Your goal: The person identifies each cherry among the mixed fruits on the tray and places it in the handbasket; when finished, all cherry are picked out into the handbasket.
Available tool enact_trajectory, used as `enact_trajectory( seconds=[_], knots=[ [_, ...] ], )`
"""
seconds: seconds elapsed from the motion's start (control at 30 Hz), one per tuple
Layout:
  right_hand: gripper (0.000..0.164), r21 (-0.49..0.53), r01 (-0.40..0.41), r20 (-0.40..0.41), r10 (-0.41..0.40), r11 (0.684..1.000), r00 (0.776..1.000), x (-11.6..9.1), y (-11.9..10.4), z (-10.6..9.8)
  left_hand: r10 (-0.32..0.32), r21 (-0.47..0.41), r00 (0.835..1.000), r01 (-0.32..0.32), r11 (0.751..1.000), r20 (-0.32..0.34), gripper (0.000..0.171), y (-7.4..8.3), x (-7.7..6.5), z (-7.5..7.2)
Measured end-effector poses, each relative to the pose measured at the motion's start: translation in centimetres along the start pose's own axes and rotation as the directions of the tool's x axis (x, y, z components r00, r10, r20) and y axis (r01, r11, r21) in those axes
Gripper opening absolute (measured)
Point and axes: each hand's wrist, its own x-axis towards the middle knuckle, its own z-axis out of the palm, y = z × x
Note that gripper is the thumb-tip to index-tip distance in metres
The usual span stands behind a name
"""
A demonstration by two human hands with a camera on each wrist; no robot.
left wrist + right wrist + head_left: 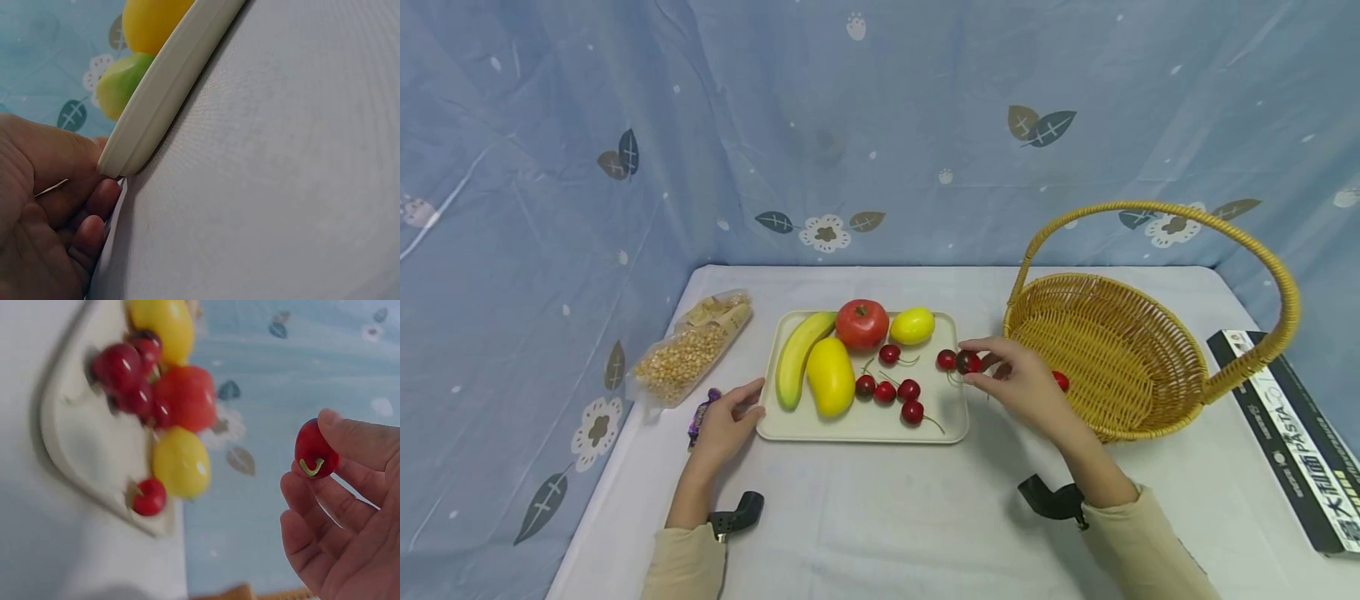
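Observation:
My left hand (727,423) is at the left edge of a cream tray (857,434), and its thumb and fingers grip the rim near the front corner. Between thumb and fingertips, my right hand (1026,383) pinches a small red fruit with a curled green stem (315,450), held above the tray's right edge. Just left of it, a cherry (946,360) lies on the tray. Several more cherries (912,412) are spread over the tray's middle. Also on it are a banana (800,358), a mango (831,379), a red round fruit (862,324) and a lemon (913,326).
A wicker basket (1180,367) with a tall handle stands right; a red item (1060,381) shows there, partly hidden by my right hand. Beyond lies a black pasta box (1292,433). Left are a bag of corn kernels (685,358) and a purple-wrapped item (700,414).

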Motion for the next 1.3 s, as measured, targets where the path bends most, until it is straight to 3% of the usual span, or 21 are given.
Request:
enact_trajectory(
  seconds=[0.37,0.5,0.63,0.8,1.1,1.3],
  knots=[
    [0.042,0.054,-0.125,-0.064,0.128,0.991,0.990,-2.6,4.1,-5.8,0.019,-0.005,1.000,-0.019,1.000,-0.007,0.044,-0.2,0.0,0.1],
    [0.044,-0.011,-0.173,-0.078,0.171,0.985,0.982,-3.4,6.2,-7.4,0.023,-0.006,1.000,-0.023,1.000,-0.010,0.045,-0.4,-0.1,0.2],
    [0.044,-0.044,-0.186,-0.043,0.184,0.982,0.982,-3.7,7.9,-8.6,0.019,-0.008,1.000,-0.019,1.000,-0.009,0.045,-0.4,-0.1,0.2],
    [0.040,-0.084,-0.142,0.024,0.144,0.986,0.989,-3.8,9.4,-9.9,0.018,-0.008,1.000,-0.018,1.000,-0.014,0.044,-0.3,0.0,0.2],
    [0.038,-0.244,-0.104,0.136,0.140,0.964,0.981,-3.3,10.3,-10.9,0.027,-0.016,1.000,-0.027,0.999,-0.008,0.044,-0.3,-0.1,0.2],
    [0.037,-0.271,-0.114,0.174,0.165,0.956,0.971,-3.2,11.0,-11.0,0.025,-0.022,1.000,-0.026,0.999,-0.013,0.044,-0.3,-0.1,0.2]
  ],
)
